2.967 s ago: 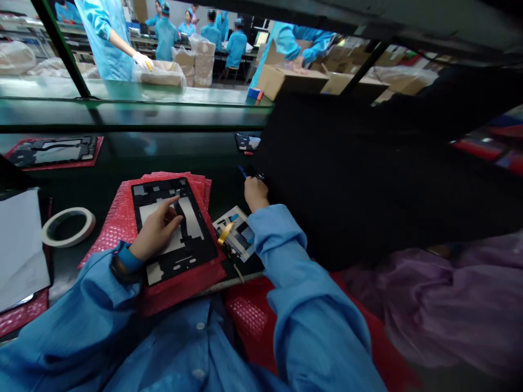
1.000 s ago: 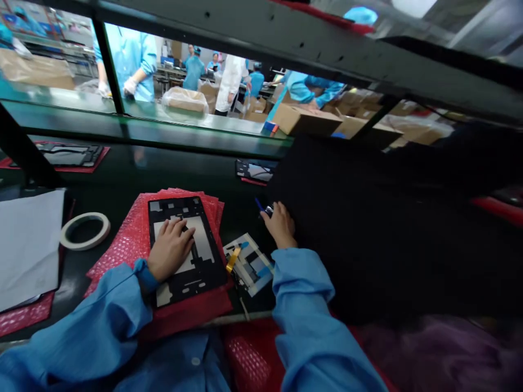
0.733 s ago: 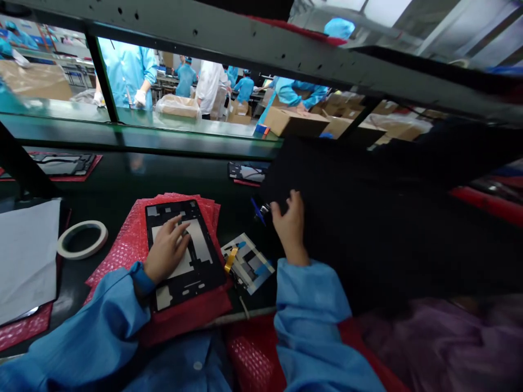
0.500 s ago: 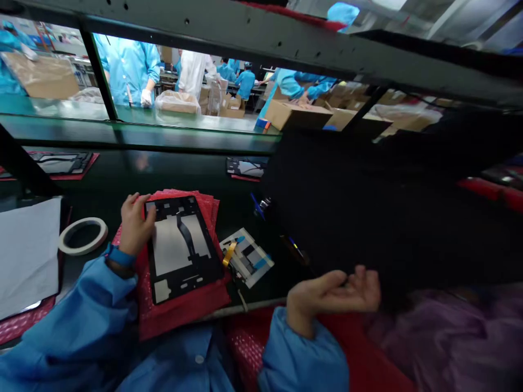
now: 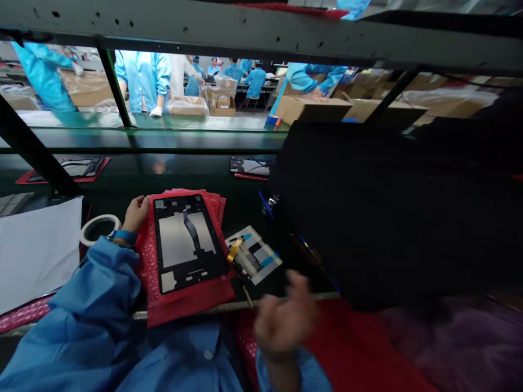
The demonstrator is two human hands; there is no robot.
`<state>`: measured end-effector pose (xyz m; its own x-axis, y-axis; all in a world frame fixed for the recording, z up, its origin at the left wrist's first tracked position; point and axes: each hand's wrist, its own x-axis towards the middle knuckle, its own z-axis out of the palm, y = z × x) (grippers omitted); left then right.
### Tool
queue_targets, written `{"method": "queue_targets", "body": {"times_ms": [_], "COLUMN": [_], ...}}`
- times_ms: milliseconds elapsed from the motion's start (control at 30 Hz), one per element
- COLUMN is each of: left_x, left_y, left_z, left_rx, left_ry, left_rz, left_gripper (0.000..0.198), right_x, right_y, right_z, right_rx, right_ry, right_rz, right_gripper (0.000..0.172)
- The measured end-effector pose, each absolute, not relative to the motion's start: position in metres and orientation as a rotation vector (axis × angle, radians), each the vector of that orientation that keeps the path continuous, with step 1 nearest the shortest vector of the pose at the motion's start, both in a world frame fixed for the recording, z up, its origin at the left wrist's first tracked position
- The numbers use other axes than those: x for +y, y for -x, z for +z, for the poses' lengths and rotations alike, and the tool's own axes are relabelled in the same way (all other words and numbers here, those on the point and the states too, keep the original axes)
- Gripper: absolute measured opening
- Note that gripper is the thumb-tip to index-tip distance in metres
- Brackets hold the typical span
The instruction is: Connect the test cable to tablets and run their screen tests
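Observation:
A black-framed panel with a silver-grey middle and a dark flex cable lies on a stack of red bubble bags. At the stack's upper left edge, the fingers of my left hand are pinched on a red bag. My right hand hangs in front of the table edge, smeared by motion; nothing can be made out in it. Right of the panel lies a small clear plate with taped parts and a gold strip.
A tape roll and a white sheet are at the left. Two more panels rest farther back. Black cloth covers the right side. A metal beam crosses above; people in blue work beyond.
My left hand has slid off the panel's upper left side to the bag edge. My right hand has moved left, nearer my body. The camera view has shifted slightly.

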<state>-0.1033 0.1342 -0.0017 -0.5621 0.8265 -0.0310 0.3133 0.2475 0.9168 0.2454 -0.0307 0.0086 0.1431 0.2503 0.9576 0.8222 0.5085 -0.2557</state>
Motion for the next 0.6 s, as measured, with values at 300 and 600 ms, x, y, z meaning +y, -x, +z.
{"method": "queue_targets", "body": {"times_ms": [300,600], "left_x": [0.149,0.128], "left_y": [0.104,0.086], "left_z": [0.018,0.048], "left_rx": [1.940,1.989], "left_ry": [-1.173,-1.397], "left_rz": [1.148,1.697], "left_gripper": [0.028,0.015], "right_x": [-0.036,-0.035], "right_y": [-0.199,-0.195], "right_z": [-0.049,-0.053], "right_rx": [-2.110,-2.076], "right_ry": [1.099,1.139], "right_rz": [-0.051,-0.115], "right_gripper": [0.033,0.027]}}
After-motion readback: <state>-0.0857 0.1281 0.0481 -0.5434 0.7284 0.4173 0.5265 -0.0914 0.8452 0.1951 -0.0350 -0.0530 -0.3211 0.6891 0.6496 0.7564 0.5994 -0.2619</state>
